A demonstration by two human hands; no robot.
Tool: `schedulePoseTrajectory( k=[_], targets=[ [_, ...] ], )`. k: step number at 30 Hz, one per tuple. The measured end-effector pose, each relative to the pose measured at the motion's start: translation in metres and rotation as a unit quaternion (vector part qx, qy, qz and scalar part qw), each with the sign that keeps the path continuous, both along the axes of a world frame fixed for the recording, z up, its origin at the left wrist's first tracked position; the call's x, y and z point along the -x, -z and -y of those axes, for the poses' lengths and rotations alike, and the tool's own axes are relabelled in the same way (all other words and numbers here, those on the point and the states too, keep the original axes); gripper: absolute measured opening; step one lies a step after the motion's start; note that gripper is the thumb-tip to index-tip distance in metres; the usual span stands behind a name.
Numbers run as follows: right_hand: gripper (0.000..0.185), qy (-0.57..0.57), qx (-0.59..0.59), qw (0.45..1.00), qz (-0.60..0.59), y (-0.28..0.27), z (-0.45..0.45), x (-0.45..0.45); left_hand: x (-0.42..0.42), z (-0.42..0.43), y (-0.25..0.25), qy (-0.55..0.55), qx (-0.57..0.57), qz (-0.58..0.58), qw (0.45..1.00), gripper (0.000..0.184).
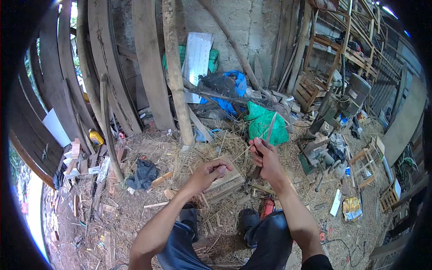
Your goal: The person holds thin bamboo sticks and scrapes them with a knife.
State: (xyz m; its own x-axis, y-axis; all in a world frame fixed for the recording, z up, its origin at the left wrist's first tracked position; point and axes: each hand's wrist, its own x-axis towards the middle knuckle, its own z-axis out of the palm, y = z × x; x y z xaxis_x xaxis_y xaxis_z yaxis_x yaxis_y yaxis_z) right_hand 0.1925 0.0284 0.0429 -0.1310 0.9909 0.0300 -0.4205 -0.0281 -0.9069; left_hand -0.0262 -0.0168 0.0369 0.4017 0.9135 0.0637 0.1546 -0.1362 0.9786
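In the middle of the head view, my right hand (268, 163) is closed around a knife (271, 128) whose narrow blade points up and away from me. A thin, straw-coloured strip (240, 155) runs slantwise between my hands and passes by the knife at my right fingers. My left hand (208, 175) pinches the lower end of this strip with thumb and fingers. Beneath the hands a wooden block (225, 183) lies on the ground between my feet and the green bag. Whether the strip touches the blade is hard to see.
Straw and shavings litter the ground. Ahead lies a green plastic bag (265, 121); a bamboo post (176, 76) stands left of it. A red cylinder (267, 207) is by my right foot, a machine (328, 112) at right, a dark cloth (142, 174) at left.
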Motion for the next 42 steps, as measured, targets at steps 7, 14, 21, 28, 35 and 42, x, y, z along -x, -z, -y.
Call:
schedulePoseTrajectory(
  k=[7,14,21,28,35,42],
  targets=[
    [0.027,0.069,0.021,0.996,0.045,-0.002,-0.005,-0.004,0.007,-0.007,0.012,-0.008,0.019,-0.019,1.0,0.02],
    [0.028,-0.007,-0.132,0.962,0.239,0.023,0.009,0.013,0.003,-0.008,0.021,-0.132,-0.13,-0.093,0.978,0.019],
    [0.025,-0.246,-0.008,0.963,0.108,0.008,0.022,0.031,-0.008,0.001,0.013,-0.143,-0.188,-0.113,0.965,0.016],
    [0.018,-0.189,0.066,0.974,0.105,0.0,0.02,0.03,-0.015,0.002,0.019,-0.188,-0.229,-0.11,0.949,0.014],
    [0.015,-0.184,0.1,0.974,0.091,0.013,0.008,0.015,-0.022,0.004,0.02,-0.159,-0.233,-0.081,0.956,0.016],
    [0.017,-0.184,0.087,0.974,0.097,0.009,0.005,0.007,-0.02,0.007,0.011,-0.135,-0.165,-0.094,0.973,0.022]
  ],
)
